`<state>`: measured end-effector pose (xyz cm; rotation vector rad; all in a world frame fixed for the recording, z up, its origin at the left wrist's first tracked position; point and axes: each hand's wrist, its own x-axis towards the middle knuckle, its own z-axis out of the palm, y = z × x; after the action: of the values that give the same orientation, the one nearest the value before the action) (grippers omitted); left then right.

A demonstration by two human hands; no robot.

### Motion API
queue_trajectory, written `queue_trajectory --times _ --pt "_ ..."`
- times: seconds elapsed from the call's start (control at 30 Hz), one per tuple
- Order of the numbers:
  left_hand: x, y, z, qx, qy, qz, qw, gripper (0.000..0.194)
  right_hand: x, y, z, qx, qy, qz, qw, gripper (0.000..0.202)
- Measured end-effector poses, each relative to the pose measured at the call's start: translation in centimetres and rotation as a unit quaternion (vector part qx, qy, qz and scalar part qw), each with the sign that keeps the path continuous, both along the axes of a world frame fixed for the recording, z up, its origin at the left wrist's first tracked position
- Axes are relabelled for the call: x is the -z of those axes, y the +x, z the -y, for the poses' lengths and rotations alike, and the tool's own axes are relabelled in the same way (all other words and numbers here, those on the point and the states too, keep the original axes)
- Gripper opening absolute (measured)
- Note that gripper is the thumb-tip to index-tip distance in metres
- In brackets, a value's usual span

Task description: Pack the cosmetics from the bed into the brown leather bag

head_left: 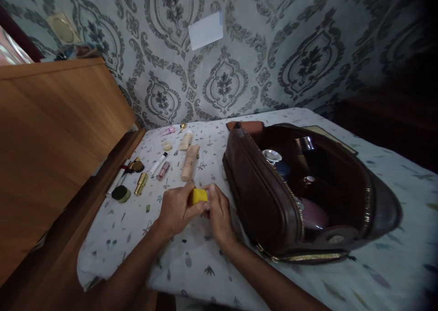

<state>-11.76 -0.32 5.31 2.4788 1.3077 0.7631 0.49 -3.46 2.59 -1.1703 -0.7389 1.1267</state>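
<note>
Far left, the wooden cabinet [61, 133] flanks the patterned cloth [119, 238], and here's a dark round jar [121, 193], then a gold tube [141, 184] lying beside it. On to the left hand [175, 208], fingers curled, thumb and forefinger pinching a small yellow item [200, 195]! It sits right between the two hands, just nearer than a beige tube [190, 163]. Across from it, the right hand [219, 213] bends its fingers around the item's right side. And near that hand, the brown bag [262, 197] gapes wide!
</note>
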Motion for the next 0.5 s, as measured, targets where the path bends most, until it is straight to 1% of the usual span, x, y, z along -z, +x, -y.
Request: queue_trajectory --times 0.07,0.13,0.17,0.23,0.27,0.33,0.43,0.5 --pt "-0.4 -0.3 -0.2 0.036 0.0 0.014 0.999 0.041 0.0 0.3 -0.2 0.01 -0.005 0.008 1.0 0.045" --pt "-0.8 -0.6 -0.3 0.103 0.01 0.021 0.994 0.053 0.1 0.5 -0.4 0.027 -0.004 0.019 0.999 0.046" --pt "-1.1 -0.8 -0.4 0.139 0.014 0.016 0.99 0.054 0.1 0.6 -0.5 0.035 -0.004 0.022 0.999 0.047" --pt "-1.4 -0.9 -0.5 0.186 0.015 -0.002 0.982 0.046 0.2 0.7 -0.6 0.036 -0.002 0.022 0.999 0.047" --pt "-1.4 -0.9 -0.6 0.193 0.012 -0.006 0.981 0.041 0.2 0.6 -0.6 0.03 -0.002 0.019 0.999 0.048" --pt "-1.3 -0.8 -0.5 0.17 0.002 0.004 0.985 0.033 0.1 0.5 -0.5 0.012 0.0 0.013 1.0 0.047" --pt "-1.0 -0.7 -0.3 0.075 -0.04 0.055 0.995 0.023 -0.3 0.3 -0.4 0.012 0.004 0.006 1.0 0.046" --pt "-0.9 -0.6 -0.2 0.018 -0.081 0.127 0.988 0.031 -0.5 0.3 -0.5 0.019 -0.001 -0.015 1.0 0.046"
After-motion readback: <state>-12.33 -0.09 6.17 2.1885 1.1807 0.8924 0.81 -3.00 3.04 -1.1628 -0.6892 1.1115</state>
